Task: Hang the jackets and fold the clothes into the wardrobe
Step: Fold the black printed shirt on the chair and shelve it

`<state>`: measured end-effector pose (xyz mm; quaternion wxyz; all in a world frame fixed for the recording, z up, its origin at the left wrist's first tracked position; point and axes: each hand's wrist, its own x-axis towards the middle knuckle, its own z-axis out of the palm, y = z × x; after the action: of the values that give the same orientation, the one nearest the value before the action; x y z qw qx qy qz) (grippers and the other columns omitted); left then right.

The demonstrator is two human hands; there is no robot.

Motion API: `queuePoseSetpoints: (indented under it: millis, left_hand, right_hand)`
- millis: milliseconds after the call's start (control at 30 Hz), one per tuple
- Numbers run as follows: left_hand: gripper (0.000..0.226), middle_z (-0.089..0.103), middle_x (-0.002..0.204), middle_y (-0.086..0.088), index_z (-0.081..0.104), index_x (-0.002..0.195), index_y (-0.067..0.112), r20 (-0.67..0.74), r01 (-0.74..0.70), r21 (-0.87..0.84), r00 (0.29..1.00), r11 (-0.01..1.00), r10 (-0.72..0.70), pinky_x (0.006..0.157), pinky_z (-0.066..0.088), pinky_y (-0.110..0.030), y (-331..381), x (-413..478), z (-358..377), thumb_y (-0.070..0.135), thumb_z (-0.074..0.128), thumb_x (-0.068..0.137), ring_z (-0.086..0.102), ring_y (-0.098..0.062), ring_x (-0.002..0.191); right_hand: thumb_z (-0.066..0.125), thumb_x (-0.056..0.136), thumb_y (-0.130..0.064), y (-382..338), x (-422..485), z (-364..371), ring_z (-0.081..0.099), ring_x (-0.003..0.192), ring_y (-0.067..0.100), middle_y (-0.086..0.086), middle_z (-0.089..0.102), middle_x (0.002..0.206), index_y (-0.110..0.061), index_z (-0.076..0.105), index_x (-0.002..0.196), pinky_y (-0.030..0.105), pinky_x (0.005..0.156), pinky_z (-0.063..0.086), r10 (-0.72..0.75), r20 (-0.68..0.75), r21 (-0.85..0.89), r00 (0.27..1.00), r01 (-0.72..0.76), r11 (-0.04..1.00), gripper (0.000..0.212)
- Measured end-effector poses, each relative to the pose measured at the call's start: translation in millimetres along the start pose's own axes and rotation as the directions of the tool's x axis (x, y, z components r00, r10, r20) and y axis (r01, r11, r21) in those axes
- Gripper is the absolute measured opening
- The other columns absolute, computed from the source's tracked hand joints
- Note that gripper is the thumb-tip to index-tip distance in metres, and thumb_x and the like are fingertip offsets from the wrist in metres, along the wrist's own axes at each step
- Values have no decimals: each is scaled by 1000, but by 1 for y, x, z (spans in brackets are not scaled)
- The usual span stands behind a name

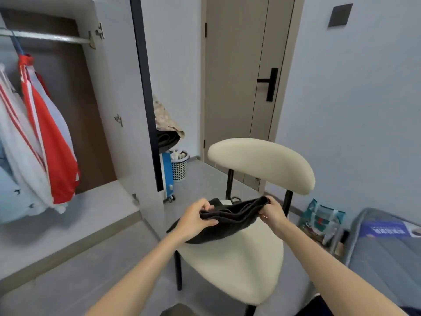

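Dark garment (230, 221) sits just below centre of view, bunched into a loose roll and stretched between both hands. Its lower part sags onto the chair seat (239, 265); the upper folds are lifted clear of it.

Left hand (196, 218), at the garment's 9 o'clock end: fingers curled round the cloth, thumb laid along the front edge. Grasping it.

Right hand (272, 213), at the garment's 3 o'clock end: fingers bent over the top fold, pinching it. Grasping it too.

Both forearms come in from 6 o'clock, bare.

Chair: cream seat, cream backrest (262, 165) at 12 o'clock of the garment, black legs.

Wardrobe (109, 87) fills the 9 to 11 o'clock side, open. Rail (45, 37) runs across its top at 10 o'clock. Hanging from it: a red and white jacket (52, 142), and just beside it toward 9 o'clock a white jacket with red stripes (20, 142). A pale blue garment (13, 197) shows below them at the frame edge; how it hangs I cannot tell.

Room door (239, 76) at 12 o'clock, shut, black handle (271, 83).

Blue suitcase (168, 176) stands past the wardrobe's side panel, cloth heaped on top, a white basket (180, 165) just beside it.

Grey mattress (387, 258) at 4 o'clock, a plastic bag (321, 222) between it and the chair.
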<state>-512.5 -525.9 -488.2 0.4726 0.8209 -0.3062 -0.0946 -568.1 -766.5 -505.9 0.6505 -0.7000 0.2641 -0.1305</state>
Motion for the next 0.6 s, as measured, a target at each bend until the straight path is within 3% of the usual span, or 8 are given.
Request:
queuePoseSetpoints:
  millis: [67, 133, 200, 300, 400, 500, 600]
  left_hand:
    - [45, 64, 87, 9, 35, 72, 20, 73, 44, 16, 996, 999, -45, 80, 48, -22, -15, -17, 40, 11, 79, 76, 64, -5, 100]
    - [46, 54, 72, 16, 33, 71, 21, 116, 72, 13, 991, 997, -73, 62, 40, -17, -23, -32, 75, 17, 79, 76, 55, 6, 71]
    - [46, 45, 67, 15, 32, 73, 21, 155, 107, 7, 982, 994, -107, 55, 30, -18, -25, -42, 104, 22, 78, 76, 40, 3, 57]
    - [45, 43, 73, 9, 33, 78, 19, 208, 184, -56, 963, 981, -169, 54, 31, -15, -23, -52, 138, 27, 77, 76, 37, -3, 63]
    - [46, 50, 89, 4, 37, 88, 19, 262, 302, -160, 931, 940, -254, 63, 39, -13, -19, -58, 162, 33, 79, 75, 47, -6, 78]
    - [47, 58, 102, 2, 46, 100, 16, 226, 401, -301, 912, 865, -344, 65, 46, -15, -20, -55, 170, 31, 82, 74, 57, -7, 89]
    - [45, 63, 108, 0, 54, 104, 18, 176, 475, -442, 878, 761, -446, 81, 56, -27, -30, -45, 169, 28, 84, 72, 62, -13, 98]
  right_hand:
    - [39, 90, 5, 39, -16, -24, 52, 86, 20, 6, 57, 91, -16, 52, 94, 38, 87, 39, 115, -3, -48, 993, -115, 992, 25]
    - [38, 88, 5, 69, -28, -44, 51, 92, 21, 5, 57, 96, -18, 53, 96, 43, 97, 38, 161, -21, -84, 987, -162, 983, 29]
    - [35, 87, 7, 88, -38, -61, 51, 90, 21, 7, 57, 96, -14, 54, 102, 38, 88, 41, 160, -67, -96, 985, -166, 981, 32]
    - [33, 89, 8, 102, -47, -83, 52, 83, 19, 9, 59, 96, -8, 53, 108, 28, 70, 41, 139, -144, -109, 980, -155, 982, 32]
    - [32, 89, 6, 108, -47, -100, 52, 82, 15, 8, 58, 100, -10, 52, 110, 30, 68, 39, 122, -226, -129, 967, -154, 980, 33]
    - [36, 90, 1, 109, -38, -107, 52, 83, 15, 2, 59, 97, -16, 52, 113, 28, 64, 39, 123, -239, -154, 963, -162, 975, 33]
    - [41, 93, -8, 107, -25, -102, 51, 82, 11, 2, 59, 99, -17, 51, 115, 25, 61, 38, 122, -201, -223, 972, -167, 960, 26]
